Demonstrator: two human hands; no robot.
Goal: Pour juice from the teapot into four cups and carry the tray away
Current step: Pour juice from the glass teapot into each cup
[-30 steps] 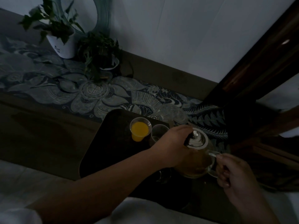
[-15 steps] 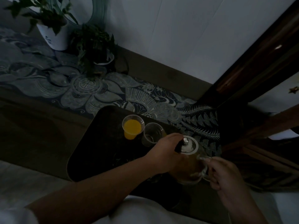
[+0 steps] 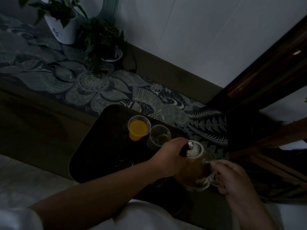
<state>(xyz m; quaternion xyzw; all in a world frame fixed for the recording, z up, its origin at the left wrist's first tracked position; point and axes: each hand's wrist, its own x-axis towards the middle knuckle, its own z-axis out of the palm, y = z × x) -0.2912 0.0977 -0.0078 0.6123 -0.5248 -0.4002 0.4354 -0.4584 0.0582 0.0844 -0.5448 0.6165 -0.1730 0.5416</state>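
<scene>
A: While the room is dim, what can you make out of the hands?

B: Both are on the teapot (image 3: 197,165). The left hand (image 3: 172,156) reaches across from the left, fingers curled at the dark knob beside the metal lid (image 3: 193,148), holding it down. The right hand (image 3: 232,176) has its fingers wrapped round the glass handle at the pot's right side.

A: Where is the pot?

B: At the right end of the dark tray (image 3: 99,146), near its front corner. Whether it rests on the tray or is lifted off it, I cannot tell. It is glass, with amber liquid inside.

A: And the cups?

B: Two show clearly at the back of the tray. The full cup (image 3: 138,127) holds orange juice. Just beside it on the right, touching or nearly so, stands a second cup (image 3: 158,136) with only a little liquid at the bottom. Faint glints in front of them could be more glass, too dark to tell.

A: What is around the tray?

B: It sits on a desk (image 3: 33,123) with a patterned runner (image 3: 93,83) along the back. Two potted plants stand on the runner at the far left: one in a white pot (image 3: 63,30), and a smaller plant (image 3: 103,39) just right of it. A white wall (image 3: 199,39) rises behind.
</scene>
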